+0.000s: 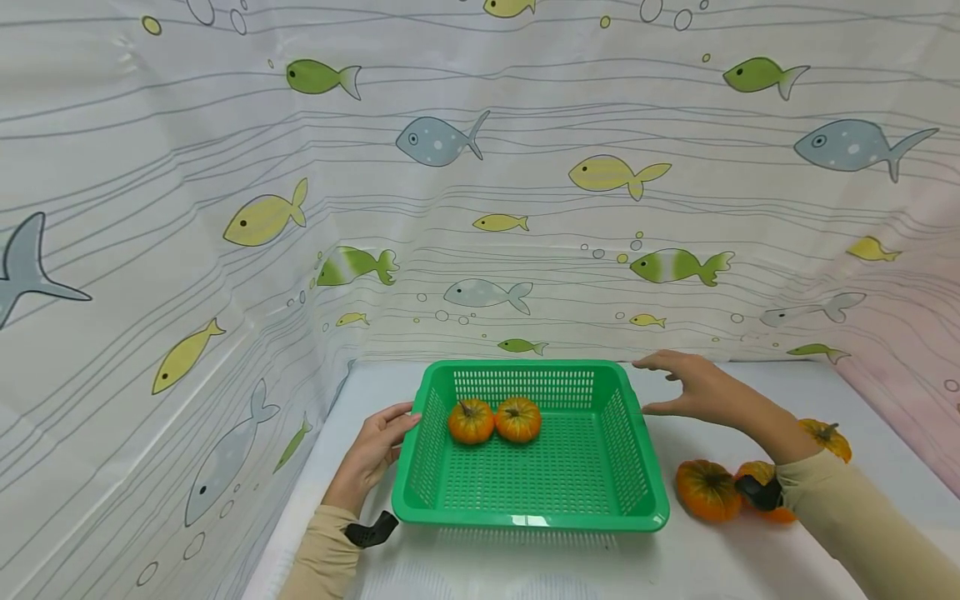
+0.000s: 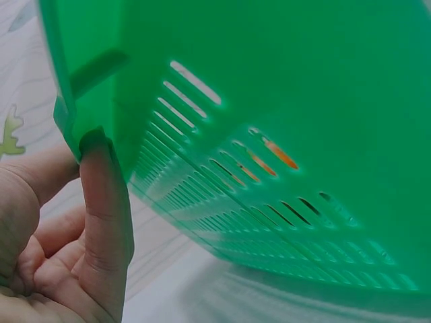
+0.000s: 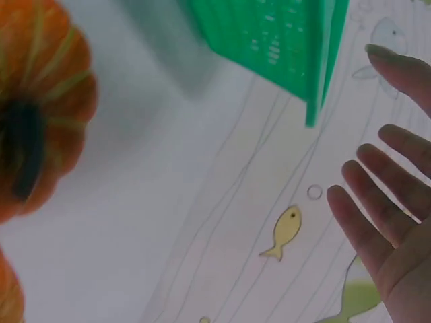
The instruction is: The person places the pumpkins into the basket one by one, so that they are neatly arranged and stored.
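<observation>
A green plastic basket [image 1: 530, 522] with slotted walls stands in the middle of the table. Two small orange pumpkins, a left one [image 1: 462, 432] and a right one [image 1: 518, 425], sit side by side in its back left part. My left hand [image 1: 372, 444] grips the basket's left rim; in the left wrist view, the thumb and a finger [image 2: 104, 215] pinch the rim's edge. Off the right side of the basket, my right hand [image 1: 693, 387] is held with thumb and fingers spread, holding nothing. The right wrist view shows these fingers [image 3: 377, 202] apart from the basket wall [image 3: 262, 33].
Three more pumpkins lie on the table right of the basket: one in front [image 1: 705, 492], one partly behind the right wrist [image 1: 757, 473], and one farther back [image 1: 831, 435]. A white sheet [image 1: 555, 200] printed with fish hangs behind the table and along its sides.
</observation>
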`<state>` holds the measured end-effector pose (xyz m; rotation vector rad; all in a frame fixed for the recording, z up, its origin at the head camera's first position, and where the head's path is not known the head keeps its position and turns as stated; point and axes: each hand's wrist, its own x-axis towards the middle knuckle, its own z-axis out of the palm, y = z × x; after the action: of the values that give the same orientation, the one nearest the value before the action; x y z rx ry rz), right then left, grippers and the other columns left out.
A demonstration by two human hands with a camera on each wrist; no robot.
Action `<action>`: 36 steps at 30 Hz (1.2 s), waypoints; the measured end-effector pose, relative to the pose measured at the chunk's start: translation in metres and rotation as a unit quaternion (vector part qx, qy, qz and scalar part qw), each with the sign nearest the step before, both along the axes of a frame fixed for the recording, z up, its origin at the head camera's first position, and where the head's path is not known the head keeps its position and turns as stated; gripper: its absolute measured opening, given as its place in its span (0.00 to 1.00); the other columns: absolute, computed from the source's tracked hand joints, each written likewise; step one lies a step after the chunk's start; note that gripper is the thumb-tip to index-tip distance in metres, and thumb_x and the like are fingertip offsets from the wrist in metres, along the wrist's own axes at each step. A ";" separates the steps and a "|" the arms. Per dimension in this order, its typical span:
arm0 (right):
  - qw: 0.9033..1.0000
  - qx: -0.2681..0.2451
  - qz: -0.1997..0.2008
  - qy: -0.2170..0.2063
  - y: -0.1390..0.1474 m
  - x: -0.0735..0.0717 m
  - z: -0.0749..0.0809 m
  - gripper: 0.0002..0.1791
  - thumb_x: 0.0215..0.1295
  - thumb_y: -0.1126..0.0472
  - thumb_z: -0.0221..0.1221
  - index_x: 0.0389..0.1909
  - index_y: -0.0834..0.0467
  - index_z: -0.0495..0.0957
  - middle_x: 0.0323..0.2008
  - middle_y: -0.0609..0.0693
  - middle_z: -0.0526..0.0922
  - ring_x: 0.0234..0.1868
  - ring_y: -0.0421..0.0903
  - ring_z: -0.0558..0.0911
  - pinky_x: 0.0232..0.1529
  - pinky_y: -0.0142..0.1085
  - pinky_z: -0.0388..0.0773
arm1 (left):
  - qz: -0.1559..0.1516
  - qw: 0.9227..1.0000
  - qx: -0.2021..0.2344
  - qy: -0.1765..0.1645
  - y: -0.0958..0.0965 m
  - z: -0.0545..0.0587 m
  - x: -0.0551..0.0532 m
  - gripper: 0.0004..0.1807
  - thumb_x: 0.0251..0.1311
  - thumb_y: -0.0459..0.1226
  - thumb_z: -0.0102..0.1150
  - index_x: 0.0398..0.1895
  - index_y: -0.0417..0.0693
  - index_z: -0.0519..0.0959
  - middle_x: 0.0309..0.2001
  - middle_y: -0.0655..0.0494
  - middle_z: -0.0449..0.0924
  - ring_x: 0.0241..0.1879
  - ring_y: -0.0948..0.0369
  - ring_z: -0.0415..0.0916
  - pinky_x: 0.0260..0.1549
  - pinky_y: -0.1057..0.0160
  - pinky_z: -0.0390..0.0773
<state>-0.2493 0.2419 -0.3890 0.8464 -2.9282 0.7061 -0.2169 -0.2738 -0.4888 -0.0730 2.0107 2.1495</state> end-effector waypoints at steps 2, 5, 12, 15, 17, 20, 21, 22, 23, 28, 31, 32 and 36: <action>1.000 0.003 -0.005 0.005 0.010 0.002 -0.001 0.37 0.56 0.49 0.77 0.64 0.60 0.78 0.61 0.60 0.82 0.57 0.61 0.82 0.52 0.54 0.87 | 0.000 1.000 -0.002 0.000 0.000 0.000 0.000 0.31 0.74 0.36 0.58 0.75 0.34 0.63 0.47 0.61 0.85 0.40 0.67 0.87 0.39 0.66 0.90; 1.000 0.012 -0.018 0.001 0.026 0.005 -0.005 0.38 0.55 0.48 0.77 0.64 0.61 0.78 0.60 0.61 0.83 0.57 0.61 0.82 0.51 0.55 0.87 | 0.003 1.000 -0.001 -0.005 0.000 0.000 -0.001 0.31 0.74 0.36 0.59 0.75 0.35 0.64 0.47 0.62 0.85 0.40 0.67 0.87 0.39 0.66 0.90; 0.997 0.026 -0.066 -0.031 0.063 0.011 -0.022 0.40 0.55 0.44 0.77 0.64 0.62 0.78 0.59 0.63 0.82 0.57 0.64 0.82 0.51 0.57 0.87 | 0.008 1.000 0.005 -0.006 0.001 0.001 -0.002 0.30 0.74 0.36 0.59 0.74 0.35 0.65 0.47 0.60 0.86 0.40 0.66 0.87 0.38 0.66 0.90; 0.996 0.027 -0.075 -0.037 0.076 0.013 -0.028 0.41 0.54 0.45 0.77 0.64 0.63 0.78 0.58 0.65 0.82 0.57 0.66 0.81 0.52 0.59 0.86 | 0.006 1.000 0.001 -0.006 0.001 0.001 -0.002 0.30 0.74 0.36 0.59 0.74 0.34 0.65 0.47 0.61 0.86 0.40 0.66 0.87 0.38 0.66 0.90; 0.996 0.030 -0.080 -0.040 0.083 0.015 -0.031 0.41 0.54 0.44 0.77 0.63 0.64 0.78 0.58 0.66 0.82 0.57 0.67 0.81 0.52 0.60 0.86 | 0.004 1.000 -0.002 -0.008 0.001 0.000 -0.002 0.31 0.74 0.37 0.59 0.74 0.34 0.64 0.47 0.61 0.86 0.40 0.66 0.87 0.38 0.66 0.90; 0.994 0.039 -0.091 -0.045 0.094 0.019 -0.035 0.42 0.54 0.44 0.77 0.63 0.65 0.77 0.57 0.67 0.82 0.55 0.69 0.81 0.50 0.61 0.86 | 0.002 1.000 -0.004 -0.008 0.000 -0.001 -0.001 0.31 0.74 0.37 0.59 0.75 0.34 0.63 0.47 0.61 0.86 0.40 0.67 0.87 0.39 0.66 0.90; 0.994 0.043 -0.094 -0.046 0.098 0.019 -0.036 0.42 0.54 0.44 0.77 0.63 0.65 0.77 0.57 0.68 0.82 0.54 0.69 0.81 0.50 0.62 0.85 | 0.001 1.000 -0.004 -0.008 0.000 -0.001 -0.001 0.31 0.74 0.37 0.59 0.75 0.34 0.63 0.47 0.61 0.86 0.40 0.67 0.87 0.39 0.66 0.90; 0.993 0.046 -0.098 -0.045 0.102 0.020 -0.038 0.42 0.54 0.44 0.77 0.63 0.65 0.77 0.57 0.69 0.82 0.54 0.70 0.81 0.50 0.62 0.85 | 0.001 1.000 -0.002 -0.007 0.000 -0.001 -0.001 0.31 0.74 0.37 0.59 0.75 0.34 0.63 0.47 0.61 0.85 0.40 0.67 0.87 0.39 0.66 0.90; 0.992 0.052 -0.102 -0.043 0.107 0.020 -0.039 0.42 0.54 0.44 0.77 0.63 0.65 0.77 0.57 0.69 0.81 0.54 0.71 0.81 0.50 0.64 0.85 | 0.001 1.000 -0.002 -0.006 0.000 -0.001 -0.002 0.31 0.74 0.37 0.59 0.75 0.34 0.63 0.47 0.61 0.85 0.40 0.67 0.87 0.39 0.66 0.90; 0.989 0.073 -0.125 -0.034 0.134 0.021 -0.050 0.41 0.54 0.45 0.77 0.61 0.68 0.78 0.59 0.75 0.78 0.57 0.74 0.77 0.53 0.71 0.78 | 0.001 1.000 -0.001 -0.004 0.000 -0.002 -0.003 0.31 0.74 0.36 0.59 0.74 0.34 0.63 0.46 0.61 0.85 0.39 0.67 0.87 0.38 0.66 0.90; 0.986 0.077 -0.138 -0.044 0.149 0.021 -0.057 0.41 0.54 0.46 0.76 0.61 0.70 0.77 0.60 0.77 0.76 0.57 0.77 0.75 0.54 0.73 0.75 | 0.001 1.000 -0.002 -0.004 0.000 -0.002 -0.003 0.30 0.74 0.37 0.59 0.74 0.34 0.64 0.46 0.61 0.85 0.39 0.67 0.87 0.38 0.66 0.90; 0.985 0.078 -0.144 -0.048 0.153 0.022 -0.060 0.42 0.54 0.46 0.76 0.61 0.70 0.77 0.60 0.78 0.76 0.57 0.77 0.75 0.53 0.74 0.75 | 0.002 1.000 -0.001 -0.004 0.001 -0.001 -0.003 0.30 0.74 0.36 0.58 0.74 0.34 0.64 0.46 0.61 0.85 0.39 0.67 0.87 0.37 0.66 0.90; 0.982 0.082 -0.161 -0.059 0.169 0.022 -0.069 0.43 0.54 0.46 0.76 0.61 0.72 0.76 0.59 0.80 0.74 0.56 0.79 0.72 0.52 0.75 0.74 | 0.002 1.000 0.002 -0.006 0.000 -0.002 -0.004 0.30 0.75 0.37 0.58 0.74 0.35 0.64 0.46 0.62 0.85 0.40 0.67 0.87 0.38 0.66 0.90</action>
<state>-0.2270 0.4107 -0.4577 0.3268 -3.1530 0.5123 -0.2208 -0.2735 -0.4903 -0.0897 2.0010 2.1499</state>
